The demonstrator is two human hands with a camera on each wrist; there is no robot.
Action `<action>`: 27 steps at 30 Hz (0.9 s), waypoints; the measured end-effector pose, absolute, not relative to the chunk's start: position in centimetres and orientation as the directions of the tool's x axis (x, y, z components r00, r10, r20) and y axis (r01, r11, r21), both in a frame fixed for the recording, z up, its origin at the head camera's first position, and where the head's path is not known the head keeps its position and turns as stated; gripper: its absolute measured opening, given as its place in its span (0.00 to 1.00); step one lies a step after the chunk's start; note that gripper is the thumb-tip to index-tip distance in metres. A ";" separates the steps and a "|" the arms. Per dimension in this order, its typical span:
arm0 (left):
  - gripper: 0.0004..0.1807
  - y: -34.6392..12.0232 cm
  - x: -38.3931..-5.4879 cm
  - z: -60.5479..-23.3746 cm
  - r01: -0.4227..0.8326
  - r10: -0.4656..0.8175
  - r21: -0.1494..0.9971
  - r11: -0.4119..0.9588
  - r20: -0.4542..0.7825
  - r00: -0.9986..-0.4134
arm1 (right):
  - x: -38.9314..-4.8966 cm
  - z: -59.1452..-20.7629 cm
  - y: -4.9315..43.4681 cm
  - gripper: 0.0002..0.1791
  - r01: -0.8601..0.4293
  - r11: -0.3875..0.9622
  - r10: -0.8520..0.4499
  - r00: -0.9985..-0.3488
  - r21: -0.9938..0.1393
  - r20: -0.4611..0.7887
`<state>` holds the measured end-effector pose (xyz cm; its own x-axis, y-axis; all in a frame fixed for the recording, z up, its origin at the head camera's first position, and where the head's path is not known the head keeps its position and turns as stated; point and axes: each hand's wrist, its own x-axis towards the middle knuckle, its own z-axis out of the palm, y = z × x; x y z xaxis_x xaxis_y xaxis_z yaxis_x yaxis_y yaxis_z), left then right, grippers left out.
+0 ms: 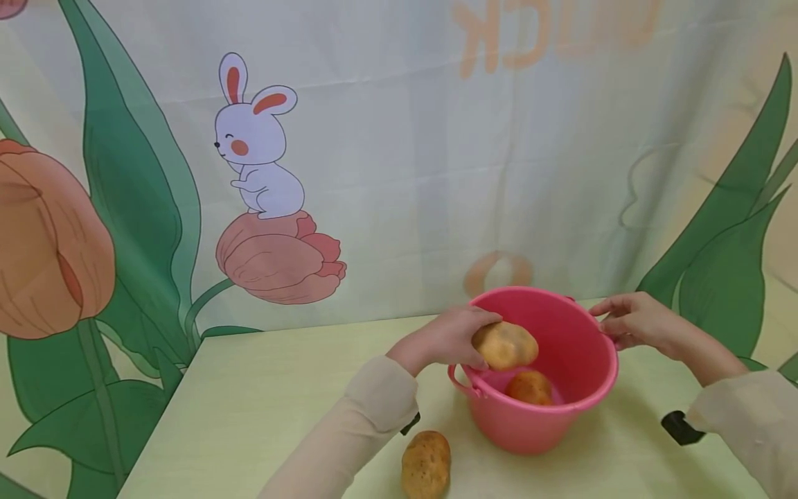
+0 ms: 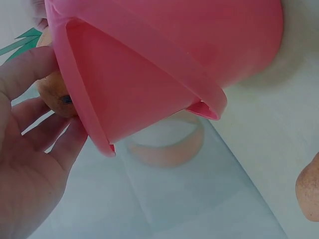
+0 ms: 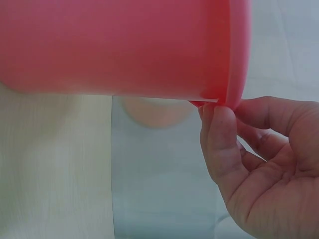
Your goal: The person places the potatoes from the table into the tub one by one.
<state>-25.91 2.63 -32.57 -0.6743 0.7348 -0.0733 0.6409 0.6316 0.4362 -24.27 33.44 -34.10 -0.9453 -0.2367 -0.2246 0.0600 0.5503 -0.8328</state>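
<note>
The step in hand looks like loading potatoes into the pink bucket point(image 1: 580, 388), which stands lower right of centre in the head view on the pale green table point(image 1: 262, 388). The left hand point(image 1: 445, 339) grips a potato point(image 1: 505, 344) with its fingers curled round it, holding it over the bucket's near-left rim, partly inside the opening. In the left wrist view the same potato point(image 2: 55, 92) shows only as a brown bulge at the left edge, between the fingers point(image 2: 30, 67) and the bucket's wall point(image 2: 164, 55).

The right hand point(image 1: 636, 322) is at the bucket's far right rim. The right wrist view shows its thumb point(image 3: 219, 134) pressed up against the rim's edge point(image 3: 234, 55) with the other fingers curled behind, so it seems to pinch the rim and steady the bucket.

1 potato point(image 1: 530, 387) already lies on the bucket's bottom. Another, the loose potato point(image 1: 426, 463), lies on the table at the lower centre of the head view, just in front of the bucket and apart from it; the left wrist view catches it at its right edge point(image 2: 309, 191).

By my judgement, 1 of 3 potatoes is in and the 2nd is about to go. The next move calls for the left hand to bring its potato clear of the rim and let go low enough that it drops gently beside the one inside, while the right hand keeps the bucket from tipping.
</note>
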 end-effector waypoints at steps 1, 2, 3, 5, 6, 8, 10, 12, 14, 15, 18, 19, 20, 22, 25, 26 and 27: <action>0.36 2.8 -25.8 -32.6 0.643 0.738 0.435 0.631 -0.078 -0.671 | -24.2 -34.1 33.4 0.26 0.059 0.550 -0.236 -0.946 -0.833 -0.223; 0.36 2.9 -25.8 -32.6 0.648 0.742 0.430 0.629 -0.082 -0.665 | -24.1 -34.2 33.4 0.26 0.059 0.550 -0.234 -0.946 -0.833 -0.222; 0.36 3.0 -25.7 -32.6 0.649 0.743 0.426 0.630 -0.089 -0.663 | -24.0 -34.3 33.4 0.26 0.058 0.549 -0.234 -0.947 -0.833 -0.221; 0.36 3.2 -25.6 -32.7 0.646 0.743 0.423 0.635 -0.104 -0.661 | -23.8 -34.4 33.4 0.26 0.055 0.547 -0.235 -0.948 -0.835 -0.216; 0.36 3.3 -25.5 -32.8 0.643 0.742 0.424 0.637 -0.111 -0.662 | -23.7 -34.4 33.4 0.26 0.055 0.546 -0.234 -0.948 -0.836 -0.215; 0.35 3.5 -25.4 -32.9 0.647 0.743 0.415 0.640 -0.120 -0.659 | -23.5 -34.5 33.4 0.26 0.052 0.543 -0.234 -0.949 -0.838 -0.210; 0.34 3.6 -25.3 -33.1 0.651 0.743 0.400 0.645 -0.130 -0.657 | -23.3 -34.6 33.4 0.26 0.048 0.540 -0.235 -0.950 -0.840 -0.205; 0.32 3.7 -25.1 -33.3 0.664 0.745 0.369 0.650 -0.139 -0.652 | -23.1 -34.7 33.4 0.26 0.045 0.538 -0.234 -0.951 -0.842 -0.200; 0.31 3.9 -25.2 -33.4 0.677 0.747 0.337 0.655 -0.149 -0.648 | -23.2 -34.7 33.4 0.26 0.046 0.537 -0.234 -0.951 -0.843 -0.201; 0.31 4.0 -25.2 -33.5 0.682 0.748 0.324 0.655 -0.154 -0.646 | -23.2 -34.7 33.4 0.26 0.046 0.537 -0.235 -0.951 -0.843 -0.201; 0.31 4.2 -25.3 -33.7 0.702 0.756 0.290 0.651 -0.165 -0.633 | -23.4 -34.6 33.4 0.25 0.047 0.538 -0.235 -0.951 -0.842 -0.203; 0.31 4.3 -25.3 -33.8 0.704 0.758 0.288 0.649 -0.167 -0.630 | -23.4 -34.6 33.4 0.26 0.048 0.538 -0.234 -0.950 -0.842 -0.204; 0.31 4.4 -25.4 -33.8 0.710 0.761 0.281 0.646 -0.170 -0.626 | -23.4 -34.6 33.4 0.25 0.049 0.538 -0.235 -0.950 -0.842 -0.205; 0.30 4.6 -25.4 -33.9 0.721 0.768 0.266 0.640 -0.174 -0.617 | -23.5 -34.6 33.4 0.25 0.050 0.538 -0.235 -0.950 -0.842 -0.206; 0.30 4.7 -25.4 -34.0 0.721 0.768 0.268 0.640 -0.182 -0.614 | -23.6 -34.6 33.5 0.25 0.050 0.536 -0.237 -0.949 -0.843 -0.207; 0.30 4.8 -25.4 -34.1 0.717 0.766 0.270 0.642 -0.187 -0.615 | -23.7 -34.6 33.5 0.25 0.051 0.534 -0.238 -0.949 -0.844 -0.207; 0.31 4.8 -25.4 -34.1 0.709 0.761 0.280 0.647 -0.194 -0.619 | -23.7 -34.6 33.5 0.25 0.051 0.533 -0.239 -0.949 -0.845 -0.207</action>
